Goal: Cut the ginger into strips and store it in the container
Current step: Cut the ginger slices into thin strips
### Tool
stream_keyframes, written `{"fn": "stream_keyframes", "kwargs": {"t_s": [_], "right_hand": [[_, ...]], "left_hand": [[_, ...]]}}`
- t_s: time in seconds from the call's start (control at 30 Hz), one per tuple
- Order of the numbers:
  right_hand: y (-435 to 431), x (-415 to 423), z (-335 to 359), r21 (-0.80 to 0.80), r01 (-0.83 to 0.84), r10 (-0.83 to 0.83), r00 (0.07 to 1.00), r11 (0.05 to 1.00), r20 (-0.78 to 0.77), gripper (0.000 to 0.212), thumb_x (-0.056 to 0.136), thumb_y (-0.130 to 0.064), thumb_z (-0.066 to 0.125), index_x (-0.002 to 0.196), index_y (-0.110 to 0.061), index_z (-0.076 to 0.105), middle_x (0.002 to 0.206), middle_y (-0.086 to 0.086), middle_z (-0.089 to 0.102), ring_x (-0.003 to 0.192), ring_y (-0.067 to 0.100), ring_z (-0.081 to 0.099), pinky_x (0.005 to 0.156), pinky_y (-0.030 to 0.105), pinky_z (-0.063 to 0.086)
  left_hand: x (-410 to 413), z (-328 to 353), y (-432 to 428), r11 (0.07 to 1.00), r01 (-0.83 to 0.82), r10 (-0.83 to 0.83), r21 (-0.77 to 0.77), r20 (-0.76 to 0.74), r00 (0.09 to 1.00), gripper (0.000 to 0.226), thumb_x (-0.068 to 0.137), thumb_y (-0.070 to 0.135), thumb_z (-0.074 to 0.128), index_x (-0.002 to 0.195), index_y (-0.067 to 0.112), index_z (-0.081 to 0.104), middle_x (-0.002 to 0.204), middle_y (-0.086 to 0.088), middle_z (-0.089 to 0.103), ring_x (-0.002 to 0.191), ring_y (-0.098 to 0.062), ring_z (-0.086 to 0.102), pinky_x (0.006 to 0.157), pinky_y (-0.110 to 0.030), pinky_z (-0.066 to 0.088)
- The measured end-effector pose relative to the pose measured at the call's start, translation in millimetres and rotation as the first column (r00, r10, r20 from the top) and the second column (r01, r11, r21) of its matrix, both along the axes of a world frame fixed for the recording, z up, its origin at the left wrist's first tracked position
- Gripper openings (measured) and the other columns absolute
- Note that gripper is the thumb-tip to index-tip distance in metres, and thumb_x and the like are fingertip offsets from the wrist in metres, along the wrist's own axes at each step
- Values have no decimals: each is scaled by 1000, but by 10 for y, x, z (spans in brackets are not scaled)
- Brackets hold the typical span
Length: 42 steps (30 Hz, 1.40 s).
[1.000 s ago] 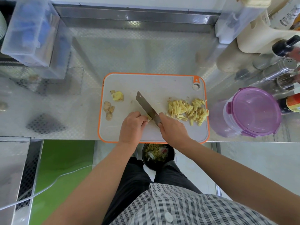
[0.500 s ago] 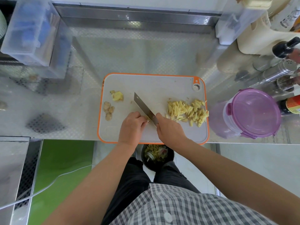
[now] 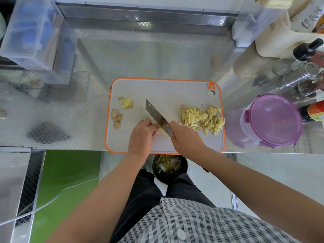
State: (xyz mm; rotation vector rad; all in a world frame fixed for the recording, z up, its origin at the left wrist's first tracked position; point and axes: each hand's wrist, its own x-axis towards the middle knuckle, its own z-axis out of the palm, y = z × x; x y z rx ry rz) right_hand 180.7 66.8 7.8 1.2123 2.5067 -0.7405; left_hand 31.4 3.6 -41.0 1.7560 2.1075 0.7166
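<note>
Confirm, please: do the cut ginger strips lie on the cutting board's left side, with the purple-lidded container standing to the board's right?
Not quite: the head view shows the ginger strips on the right side of the cutting board; the purple-lidded container does stand to its right.

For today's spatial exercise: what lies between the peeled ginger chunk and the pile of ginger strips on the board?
The knife blade, slanting over otherwise bare cutting board, seen in the head view.
</note>
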Motion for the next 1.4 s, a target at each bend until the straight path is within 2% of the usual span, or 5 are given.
{"fn": "stream_keyframes", "kwargs": {"t_s": [0.43,0.93,1.1,1.2,1.4], "right_hand": [[-11,-26,-2,24,59,-57,997,998,-55,9,98,-13,37,95,-16,28,70,-5,34,64,27,43,56,34,33],[-71,-185,-157,28,68,-69,997,997,22,12,98,-12,38,110,-11,38,79,1,45,64,26,43,56,32,30],[-45,-172,-182,23,79,-79,997,997,0,11,98,-13,39,109,-11,38,80,-1,46,66,27,46,57,34,33],[-52,-173,-184,18,75,-75,997,997,4,12,97,-11,40,109,-11,38,80,-1,46,68,28,51,56,33,32],[-68,-189,-158,30,77,-78,996,997,31,14,96,-7,41,109,-11,38,81,-1,46,64,26,45,51,31,26]], "left_hand": [[7,-10,-30,1000,-19,19,0,-5,1000,14,70,-6,77,70,7,71,66,-7,51,60,-26,50,55,-23,33],[28,-46,-41,998,-22,24,52,-28,999,12,72,-4,77,74,6,70,71,-8,55,63,-29,54,53,-27,43],[49,-61,-46,988,-149,146,28,75,986,7,76,5,78,82,9,76,75,-5,56,65,-20,56,60,-19,38],[116,-2,4,935,-330,354,-128,269,896,3,79,16,77,81,16,77,83,-4,62,68,-15,59,66,-16,40],[140,75,40,781,-487,623,-391,536,570,17,79,11,72,74,27,72,79,-4,71,63,-21,69,63,-41,59]]}}
